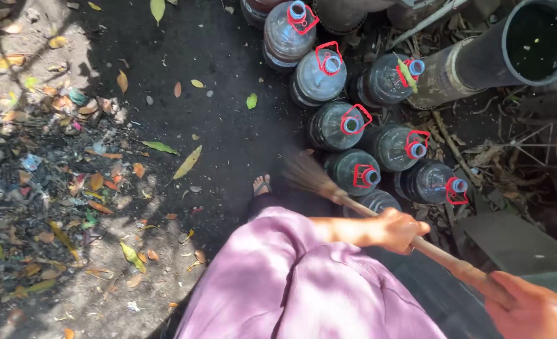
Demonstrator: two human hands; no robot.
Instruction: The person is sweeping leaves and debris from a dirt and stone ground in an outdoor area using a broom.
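Wooden broom handle [416, 242] sits clamped in both my fists, left hand [399, 230] lower, right hand [529, 307] at five o'clock; water bottles [354, 171] at twelve.

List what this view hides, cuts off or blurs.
- Broom: bristles motion-blurred; handle end hidden inside the right hand.
- Right hand: cut off by the bottom and right edges.
- Left hand: its grip fingers curl under the handle, unseen.
- Bottle nearest the person: mostly behind the handle and forearm.
- Foot: only toes show past the pink skirt.
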